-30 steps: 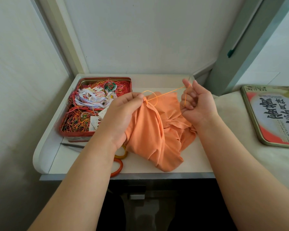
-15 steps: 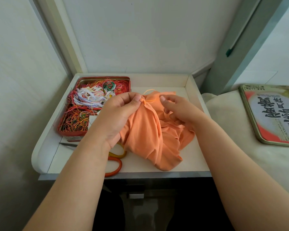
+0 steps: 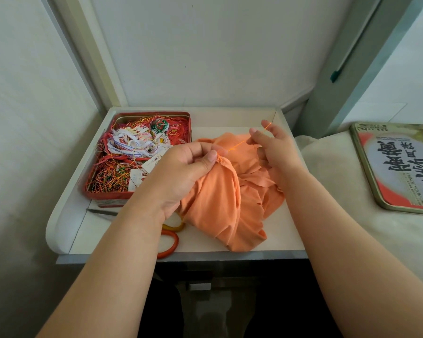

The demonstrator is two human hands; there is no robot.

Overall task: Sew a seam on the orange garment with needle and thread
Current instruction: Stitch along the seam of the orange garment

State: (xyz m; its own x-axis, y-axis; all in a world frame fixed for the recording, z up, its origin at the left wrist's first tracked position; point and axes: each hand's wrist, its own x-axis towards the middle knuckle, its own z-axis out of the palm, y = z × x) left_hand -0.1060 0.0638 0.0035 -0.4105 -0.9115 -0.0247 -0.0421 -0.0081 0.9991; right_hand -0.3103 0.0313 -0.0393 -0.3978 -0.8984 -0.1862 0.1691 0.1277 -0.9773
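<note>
The orange garment point(image 3: 230, 198) lies bunched on the white tray table point(image 3: 274, 237). My left hand point(image 3: 181, 172) grips a gathered fold of it, thumb and fingers pinching the fabric at the top. An orange thread point(image 3: 239, 143) runs taut from that pinched spot up to the right. My right hand point(image 3: 271, 147) pinches this thread between thumb and forefinger, the other fingers spread. The needle is too small to make out.
A red tin point(image 3: 103, 191) full of tangled coloured threads stands at the table's left. Orange-handled scissors point(image 3: 169, 242) lie near the front edge, partly under my left arm. A tin lid point(image 3: 398, 164) with printed characters rests on the pale surface to the right.
My right hand went from the raised thread down to the fabric beside my left thumb, and has now drawn away up and right, pulling the thread taut. My left hand kept its grip.
</note>
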